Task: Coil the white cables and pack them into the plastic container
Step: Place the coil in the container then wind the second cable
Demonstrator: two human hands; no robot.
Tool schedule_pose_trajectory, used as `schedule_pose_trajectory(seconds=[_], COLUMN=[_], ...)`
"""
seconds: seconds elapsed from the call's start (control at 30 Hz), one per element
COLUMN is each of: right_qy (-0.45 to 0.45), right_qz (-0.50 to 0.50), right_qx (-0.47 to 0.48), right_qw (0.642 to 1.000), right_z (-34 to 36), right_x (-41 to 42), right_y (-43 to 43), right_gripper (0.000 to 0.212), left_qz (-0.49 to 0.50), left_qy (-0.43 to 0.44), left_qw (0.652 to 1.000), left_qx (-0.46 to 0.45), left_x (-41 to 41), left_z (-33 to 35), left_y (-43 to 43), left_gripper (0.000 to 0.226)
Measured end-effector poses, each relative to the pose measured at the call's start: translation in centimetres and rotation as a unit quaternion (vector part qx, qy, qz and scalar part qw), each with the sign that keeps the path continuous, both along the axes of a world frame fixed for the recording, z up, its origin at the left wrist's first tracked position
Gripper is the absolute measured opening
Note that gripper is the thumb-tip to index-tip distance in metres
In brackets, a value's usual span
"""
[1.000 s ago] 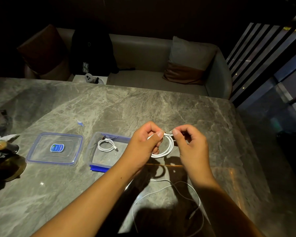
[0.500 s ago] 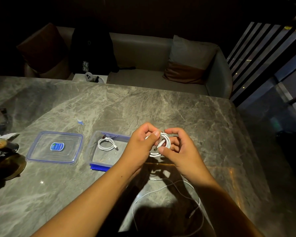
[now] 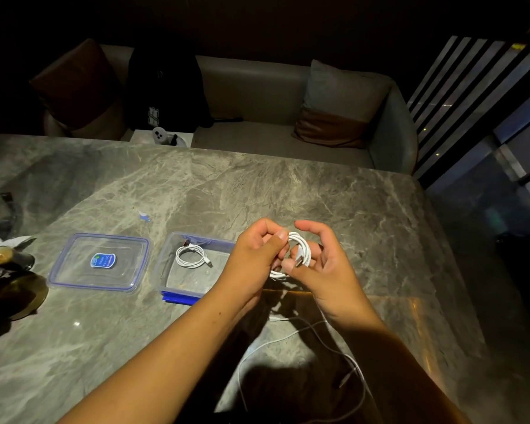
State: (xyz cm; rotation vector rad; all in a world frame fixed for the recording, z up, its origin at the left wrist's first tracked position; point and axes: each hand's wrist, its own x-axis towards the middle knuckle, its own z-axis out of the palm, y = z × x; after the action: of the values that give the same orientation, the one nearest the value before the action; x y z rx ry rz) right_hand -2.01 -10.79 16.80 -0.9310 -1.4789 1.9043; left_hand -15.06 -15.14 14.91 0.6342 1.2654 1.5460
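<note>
lid [image 3: 100, 263]: off, flat on worktop [image 3: 257, 185], left of container.
container [image 3: 163, 270]: open, one coiled cable [image 3: 192, 255] inside.
left hand [image 3: 254, 258]: fingers pinch top of held coil [image 3: 302, 244], just right of container.
right hand [image 3: 331, 267]: thumb and forefinger now pinch plug end across the coil; a second ago, a wider loop.
meaning: coil tightened, probably near ready to pack.
loose cable [image 3: 291, 333]: uncoiled, nearest the body.

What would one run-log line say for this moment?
left hand: holds coil | right hand: pinches plug | container: open, one cable inside | lid: beside it | loose cable: on table
</note>
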Motion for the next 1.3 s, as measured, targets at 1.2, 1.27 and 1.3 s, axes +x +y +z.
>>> schedule_pose_trajectory(seconds=[1.2,1.27,1.3], right_qy=[-0.081,-0.095,-0.099], right_qz=[-0.088,-0.077,-0.073], right_qx=[-0.043,-0.053,-0.063], right_qw=[0.992,0.991,0.990], right_z=[-1.2,-1.4,-1.5], right_x=[0.4,-0.1,-0.4], right_y=[0.5,0.3,0.2], right_gripper=[0.013,0.011,0.013], left_qz=[0.019,0.025,0.025], left_qy=[0.081,0.094,0.099], left_qw=[0.994,0.992,0.992], left_qx=[-0.070,-0.077,-0.081], left_x=[-1.7,-1.8,-1.8], left_z=[-0.6,-0.7,-0.8], left_y=[-1.1,-1.2,-1.3], left_gripper=[0.018,0.017,0.016])
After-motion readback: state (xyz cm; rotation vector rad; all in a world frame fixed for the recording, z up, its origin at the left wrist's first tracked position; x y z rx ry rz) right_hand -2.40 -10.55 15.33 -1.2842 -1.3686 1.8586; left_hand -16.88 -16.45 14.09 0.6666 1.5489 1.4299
